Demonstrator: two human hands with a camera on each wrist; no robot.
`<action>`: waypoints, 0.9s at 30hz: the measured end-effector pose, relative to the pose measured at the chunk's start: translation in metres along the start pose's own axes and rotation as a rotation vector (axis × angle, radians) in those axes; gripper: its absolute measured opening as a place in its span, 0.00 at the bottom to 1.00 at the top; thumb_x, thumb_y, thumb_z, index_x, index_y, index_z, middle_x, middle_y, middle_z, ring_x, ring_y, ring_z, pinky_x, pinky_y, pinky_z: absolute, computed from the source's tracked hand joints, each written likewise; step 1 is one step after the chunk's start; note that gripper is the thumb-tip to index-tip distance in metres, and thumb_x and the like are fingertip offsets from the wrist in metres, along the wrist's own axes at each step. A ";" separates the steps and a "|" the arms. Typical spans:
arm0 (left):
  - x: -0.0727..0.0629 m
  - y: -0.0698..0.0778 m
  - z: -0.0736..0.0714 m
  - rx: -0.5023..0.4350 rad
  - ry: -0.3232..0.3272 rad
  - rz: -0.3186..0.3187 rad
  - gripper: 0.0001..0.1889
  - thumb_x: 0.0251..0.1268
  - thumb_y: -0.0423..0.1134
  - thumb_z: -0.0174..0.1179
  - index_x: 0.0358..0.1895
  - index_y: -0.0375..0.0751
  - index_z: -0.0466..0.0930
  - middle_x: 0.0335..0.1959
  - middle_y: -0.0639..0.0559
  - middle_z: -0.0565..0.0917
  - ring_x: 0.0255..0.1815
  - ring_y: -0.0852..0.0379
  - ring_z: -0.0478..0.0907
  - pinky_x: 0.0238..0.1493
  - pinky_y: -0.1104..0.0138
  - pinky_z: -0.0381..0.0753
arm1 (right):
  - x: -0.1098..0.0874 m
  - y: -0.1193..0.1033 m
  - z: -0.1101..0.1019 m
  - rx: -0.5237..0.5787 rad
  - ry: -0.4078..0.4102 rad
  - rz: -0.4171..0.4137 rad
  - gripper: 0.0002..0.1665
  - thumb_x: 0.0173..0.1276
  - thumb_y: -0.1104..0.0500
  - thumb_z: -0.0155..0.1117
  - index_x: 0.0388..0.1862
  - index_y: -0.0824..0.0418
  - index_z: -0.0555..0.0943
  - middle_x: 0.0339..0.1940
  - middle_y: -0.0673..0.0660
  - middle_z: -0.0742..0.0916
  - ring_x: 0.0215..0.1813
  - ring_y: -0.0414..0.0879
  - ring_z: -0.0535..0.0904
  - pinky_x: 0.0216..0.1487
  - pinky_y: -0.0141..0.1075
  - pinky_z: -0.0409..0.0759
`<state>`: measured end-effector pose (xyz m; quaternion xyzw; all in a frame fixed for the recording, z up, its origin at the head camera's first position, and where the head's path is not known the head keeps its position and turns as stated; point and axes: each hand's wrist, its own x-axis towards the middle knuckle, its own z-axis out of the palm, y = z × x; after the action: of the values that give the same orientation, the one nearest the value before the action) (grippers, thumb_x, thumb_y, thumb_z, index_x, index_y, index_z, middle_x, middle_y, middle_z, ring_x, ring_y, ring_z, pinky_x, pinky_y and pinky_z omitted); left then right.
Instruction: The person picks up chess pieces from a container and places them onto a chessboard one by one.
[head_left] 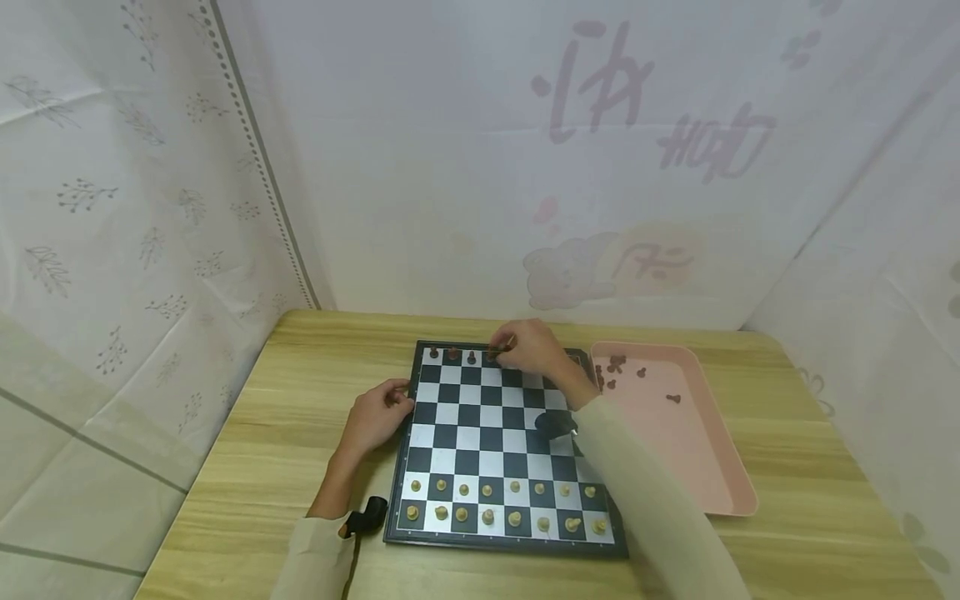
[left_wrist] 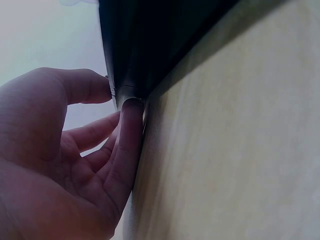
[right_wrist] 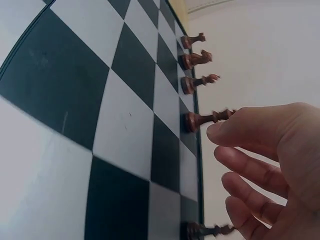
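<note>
A black-and-white chessboard (head_left: pixel 457 414) lies on the table. My right hand (head_left: pixel 528 346) is at its far edge; in the right wrist view its thumb and index finger pinch the top of a tall dark red chess piece (right_wrist: pixel 197 121), whose tip they hide. The base stands on the edge row, beside a bishop (right_wrist: pixel 192 84), a knight (right_wrist: pixel 192 60) and a rook (right_wrist: pixel 190 41). Another dark red piece (right_wrist: pixel 202 230) stands lower in that view. My left hand (head_left: pixel 377 414) holds the board's left edge, thumb on the upper rim and a finger against the side.
Pale chess pieces, such as a pawn (head_left: pixel 487 491) and a taller piece (head_left: pixel 514 518), fill the two near rows. To the board's right, a pink tray (head_left: pixel 675 467) holds several dark red pieces, one (head_left: pixel 673 398) lying on its side. A white curtain (head_left: pixel 450 167) hangs behind the wooden table (head_left: pixel 247 467).
</note>
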<state>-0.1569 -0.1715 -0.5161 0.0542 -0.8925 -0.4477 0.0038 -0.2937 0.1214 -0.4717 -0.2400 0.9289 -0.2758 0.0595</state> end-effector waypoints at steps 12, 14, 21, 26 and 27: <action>-0.001 0.001 0.001 0.007 -0.001 -0.005 0.23 0.72 0.40 0.65 0.66 0.33 0.86 0.41 0.49 0.88 0.40 0.51 0.81 0.46 0.57 0.76 | -0.023 0.025 -0.032 0.060 0.078 -0.003 0.15 0.69 0.59 0.76 0.53 0.60 0.92 0.49 0.55 0.92 0.53 0.54 0.87 0.55 0.52 0.85; 0.000 0.000 0.002 0.010 0.000 -0.005 0.23 0.72 0.40 0.65 0.66 0.33 0.86 0.40 0.49 0.88 0.40 0.51 0.81 0.46 0.57 0.76 | -0.029 0.030 -0.036 0.070 0.101 0.011 0.15 0.71 0.57 0.76 0.54 0.60 0.91 0.50 0.55 0.92 0.53 0.54 0.87 0.55 0.53 0.85; 0.000 -0.001 0.001 0.010 0.007 -0.001 0.23 0.72 0.40 0.64 0.66 0.33 0.86 0.40 0.48 0.88 0.40 0.50 0.82 0.46 0.57 0.76 | -0.050 0.049 -0.050 0.085 0.176 0.059 0.14 0.77 0.55 0.72 0.55 0.60 0.91 0.52 0.55 0.92 0.55 0.57 0.86 0.55 0.58 0.84; 0.001 -0.006 0.004 -0.002 0.022 0.031 0.24 0.70 0.41 0.64 0.64 0.32 0.86 0.39 0.48 0.88 0.39 0.49 0.82 0.44 0.56 0.77 | -0.067 0.061 -0.060 0.076 0.216 0.092 0.16 0.80 0.52 0.69 0.57 0.60 0.90 0.54 0.56 0.91 0.55 0.58 0.86 0.51 0.57 0.86; 0.001 -0.007 0.004 -0.007 0.022 0.035 0.24 0.70 0.41 0.64 0.64 0.31 0.86 0.39 0.47 0.88 0.39 0.49 0.82 0.44 0.56 0.77 | -0.071 0.064 -0.061 0.088 0.225 0.100 0.16 0.80 0.51 0.70 0.57 0.60 0.90 0.53 0.57 0.91 0.55 0.58 0.86 0.47 0.57 0.87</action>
<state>-0.1576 -0.1729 -0.5240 0.0435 -0.8917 -0.4501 0.0217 -0.2731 0.2316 -0.4571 -0.1583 0.9274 -0.3382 -0.0208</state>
